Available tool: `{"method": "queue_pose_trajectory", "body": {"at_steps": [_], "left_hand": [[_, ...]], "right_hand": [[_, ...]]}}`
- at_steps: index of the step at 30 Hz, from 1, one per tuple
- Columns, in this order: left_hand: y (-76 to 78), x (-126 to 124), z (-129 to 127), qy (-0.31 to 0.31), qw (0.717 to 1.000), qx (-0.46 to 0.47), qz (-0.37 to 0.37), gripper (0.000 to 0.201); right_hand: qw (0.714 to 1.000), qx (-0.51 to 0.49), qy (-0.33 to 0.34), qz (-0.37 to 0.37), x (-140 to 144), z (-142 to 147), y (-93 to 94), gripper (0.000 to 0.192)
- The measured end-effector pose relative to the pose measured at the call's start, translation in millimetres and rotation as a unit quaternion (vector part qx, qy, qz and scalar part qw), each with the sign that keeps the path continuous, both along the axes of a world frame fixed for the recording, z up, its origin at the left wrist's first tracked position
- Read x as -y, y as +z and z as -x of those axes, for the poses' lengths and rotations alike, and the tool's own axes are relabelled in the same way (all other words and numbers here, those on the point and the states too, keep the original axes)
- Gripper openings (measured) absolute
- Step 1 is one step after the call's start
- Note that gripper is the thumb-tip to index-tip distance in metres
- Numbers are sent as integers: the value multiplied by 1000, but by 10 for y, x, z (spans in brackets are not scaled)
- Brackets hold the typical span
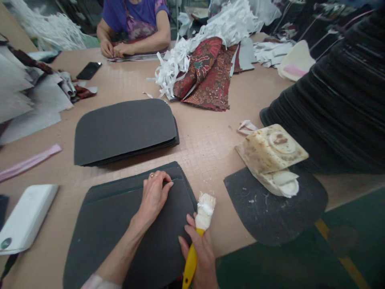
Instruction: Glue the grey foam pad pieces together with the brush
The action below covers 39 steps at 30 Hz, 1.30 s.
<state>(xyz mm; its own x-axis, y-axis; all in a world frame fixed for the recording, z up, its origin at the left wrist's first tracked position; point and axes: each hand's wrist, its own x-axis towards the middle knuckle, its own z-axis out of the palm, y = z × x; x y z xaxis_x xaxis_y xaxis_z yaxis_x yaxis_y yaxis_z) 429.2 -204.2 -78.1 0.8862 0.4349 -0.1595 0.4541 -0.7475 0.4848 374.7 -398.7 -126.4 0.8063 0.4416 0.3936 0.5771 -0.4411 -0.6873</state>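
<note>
My left hand (155,194) lies over the far edge of the top dark grey sheet (114,224), its fingers curled and pinching that edge near the right corner. Below it, more dark sheets (120,181) stick out a little at the far side. In my right hand (202,251) is a glue brush (191,261) with a yellow handle. White paste coats its bristles, which point away from me. The fingertips of this hand also touch the right edge of the sheets.
Another stack of dark panels (126,128) lies beyond. At right, a stained plastic container (272,148) with white paste rests on a dark panel (270,216), near a tall dark pile (337,96). Patterned fabric (207,76), a phone (89,70) and a white device (28,216) lie around. A person (135,28) sits opposite.
</note>
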Motion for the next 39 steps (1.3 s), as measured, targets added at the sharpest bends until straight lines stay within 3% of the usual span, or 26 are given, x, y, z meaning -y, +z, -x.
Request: {"method": "queue_pose_trajectory", "body": {"at_steps": [3,7,10,13,15,17,20,24,28,33,39], "left_hand": [[74,63,31,-1,999,4,-45,19],[235,173,304,6,993,98,-59,55],[367,150,719,52,985,163,-19,52],[458,-54,1275,176,965,196,18,38],[451,-287,1662,280,937,207,45,31],[371,-553,1996,365,904,213,72,29],[164,-891,2309,412,875,228,113,32],[-59,-1101,2370,389,869,234,195,37],[-140,-1212,2253,341,880,237,230,39],[-207,-1481,2087,250,918,217,216,35],[-192,-1686,1919,181,964,122,150,44]], "right_hand": [[1000,20,9,12,14,-4,25,22],[990,127,18,55,99,-76,95,29],[981,187,27,42,-3,-172,238,36],[987,135,91,-7,-381,-164,436,33],[985,66,155,-29,-752,-82,544,28],[975,6,218,-35,-1158,34,599,22],[956,-9,291,-17,-1701,205,553,18],[938,54,340,45,-2065,316,324,21],[931,89,348,66,-2039,264,139,25],[935,86,336,69,-1946,192,91,28],[935,92,331,84,-1958,201,99,27]]}}
